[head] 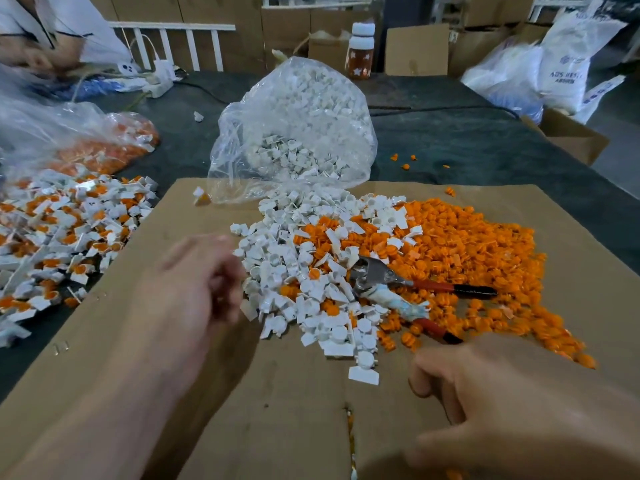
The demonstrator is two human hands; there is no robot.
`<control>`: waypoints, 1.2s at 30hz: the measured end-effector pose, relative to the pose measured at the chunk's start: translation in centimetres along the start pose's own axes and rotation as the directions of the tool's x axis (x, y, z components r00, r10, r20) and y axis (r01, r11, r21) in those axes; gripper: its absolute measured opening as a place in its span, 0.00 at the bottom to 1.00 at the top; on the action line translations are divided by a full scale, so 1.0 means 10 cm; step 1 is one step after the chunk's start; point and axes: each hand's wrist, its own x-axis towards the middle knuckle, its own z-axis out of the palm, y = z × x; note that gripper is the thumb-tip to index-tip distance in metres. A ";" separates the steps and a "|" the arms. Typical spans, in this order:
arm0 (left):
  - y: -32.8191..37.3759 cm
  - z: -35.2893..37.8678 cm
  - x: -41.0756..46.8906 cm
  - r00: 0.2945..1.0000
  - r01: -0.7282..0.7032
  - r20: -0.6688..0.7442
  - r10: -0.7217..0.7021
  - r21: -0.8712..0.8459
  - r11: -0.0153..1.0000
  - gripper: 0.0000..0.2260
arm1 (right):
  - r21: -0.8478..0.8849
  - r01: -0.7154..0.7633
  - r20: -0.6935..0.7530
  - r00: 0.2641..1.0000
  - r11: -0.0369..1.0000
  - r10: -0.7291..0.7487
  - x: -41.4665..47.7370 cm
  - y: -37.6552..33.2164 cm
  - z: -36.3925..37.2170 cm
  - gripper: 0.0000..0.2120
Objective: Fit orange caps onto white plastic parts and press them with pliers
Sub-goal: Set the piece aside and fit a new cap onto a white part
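Note:
A heap of white plastic parts (304, 271) lies on the cardboard sheet (145, 323), merging on its right into a heap of orange caps (467, 247). Pliers (398, 285) with red-and-black handles lie on the heaps, jaws pointing left, handles spread. My left hand (197, 282) hovers blurred at the left edge of the white heap, fingers loosely curled, holding nothing that I can see. My right hand (485, 393) is low at the front right, just below the near plier handle, fingers bent downward and apart from it.
A clear bag (294, 129) of white parts stands behind the heaps. Assembled white-and-orange pieces (69, 230) pile at the left, beside a bag of orange caps (114, 143). Another person (41, 32) sits far left. A bottle (362, 50) and cardboard boxes (568, 133) stand behind.

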 end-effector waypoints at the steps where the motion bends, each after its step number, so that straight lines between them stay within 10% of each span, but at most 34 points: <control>1: -0.01 0.03 -0.06 0.996 -0.084 0.054 0.073 0.249 0.965 0.07 | -0.018 0.008 0.015 1.000 1.000 -0.008 0.00 -0.01 0.01 0.24; 5: -0.05 0.09 -0.31 0.900 -0.424 0.402 0.171 0.707 0.566 0.23 | 0.002 0.088 0.029 0.996 0.996 -0.088 -0.02 -0.04 0.02 0.15; 13: -0.19 0.24 -0.44 0.780 -0.622 0.619 0.091 0.750 0.227 0.29 | 0.054 0.219 0.169 0.960 0.974 -0.225 -0.06 -0.03 0.21 0.04; 23: -0.28 0.35 -0.44 0.629 -0.774 0.733 0.259 0.622 0.118 0.08 | -0.043 0.274 -0.331 0.903 0.961 -0.272 0.15 -0.15 0.18 0.05; 30: -0.31 0.36 -0.41 0.626 -0.773 0.724 0.289 0.625 0.109 0.07 | 0.234 0.307 -0.569 0.812 0.923 -0.127 0.26 -0.08 0.23 0.09; 36: -0.37 0.35 -0.38 0.709 -0.705 0.635 0.307 0.645 0.295 0.04 | 0.730 0.386 -0.499 0.865 0.564 0.053 0.26 -0.05 0.25 0.11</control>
